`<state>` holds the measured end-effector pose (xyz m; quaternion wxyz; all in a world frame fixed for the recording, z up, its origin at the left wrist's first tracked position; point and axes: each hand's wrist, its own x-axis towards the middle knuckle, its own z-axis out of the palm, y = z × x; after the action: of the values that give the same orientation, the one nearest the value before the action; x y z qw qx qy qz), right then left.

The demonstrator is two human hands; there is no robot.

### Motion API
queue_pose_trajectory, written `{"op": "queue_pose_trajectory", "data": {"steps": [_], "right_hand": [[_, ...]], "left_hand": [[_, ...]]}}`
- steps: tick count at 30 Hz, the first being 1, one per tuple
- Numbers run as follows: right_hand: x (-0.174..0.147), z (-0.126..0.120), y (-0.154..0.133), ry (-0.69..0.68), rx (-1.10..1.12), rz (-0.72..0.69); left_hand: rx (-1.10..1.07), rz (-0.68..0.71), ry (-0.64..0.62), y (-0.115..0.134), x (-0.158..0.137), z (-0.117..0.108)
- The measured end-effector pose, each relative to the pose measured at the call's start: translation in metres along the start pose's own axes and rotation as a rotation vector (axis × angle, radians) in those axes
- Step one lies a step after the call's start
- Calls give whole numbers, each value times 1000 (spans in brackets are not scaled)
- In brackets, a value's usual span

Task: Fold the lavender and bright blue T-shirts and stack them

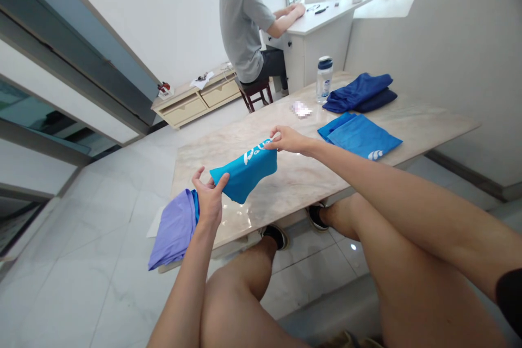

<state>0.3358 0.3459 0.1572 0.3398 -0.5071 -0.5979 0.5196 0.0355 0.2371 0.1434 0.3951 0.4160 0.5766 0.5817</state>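
Observation:
A bright blue piece of folded fabric (248, 176) with white lettering hangs between my two hands above the marble-patterned table. My left hand (210, 193) pinches its left corner between thumb and fingers. At the upper right corner, the fingertips of my right hand (285, 140) are closed on it. Folded purple cloth (173, 231), with a bit of blue cloth against it, lies at the table's left end near my left wrist. Beyond my right forearm rests a folded blue cloth (365, 136) with a white leaf-like print.
Dark blue cloth (361, 92) and a clear bottle (324, 80) with a blue-and-white lid stand toward the far side of the table (302, 174). A person (244, 27) in a grey shirt sits at a white desk (322, 22) behind. A low drawer cabinet (196, 106) runs along the wall.

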Motion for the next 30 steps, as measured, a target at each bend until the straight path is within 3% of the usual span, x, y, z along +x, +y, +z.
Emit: {"op": "queue_pose_trajectory", "data": {"steps": [3, 7, 14, 17, 20, 26, 30], "right_hand": [[-5, 0, -12, 42, -5, -137], [-6, -9, -17, -75, -43, -325], [-6, -9, -17, -62, -541, -434], [-9, -5, -18, -56, -675, -461], [-11, -5, -20, 11, -674, -463], [-13, -5, -17, -2, -518, -261], [-10, 0, -1, -26, -557, -146]], "left_hand": [[91, 105, -69, 12, -5, -7], [207, 100, -116, 17, -9, -12], [641, 195, -143, 5, -4, -17], [720, 236, -127, -1, -1, -16], [566, 137, -147, -5, -2, -14], [172, -181, -265, -14, -5, -7], [137, -305, -212, -35, 2, 1]]}}
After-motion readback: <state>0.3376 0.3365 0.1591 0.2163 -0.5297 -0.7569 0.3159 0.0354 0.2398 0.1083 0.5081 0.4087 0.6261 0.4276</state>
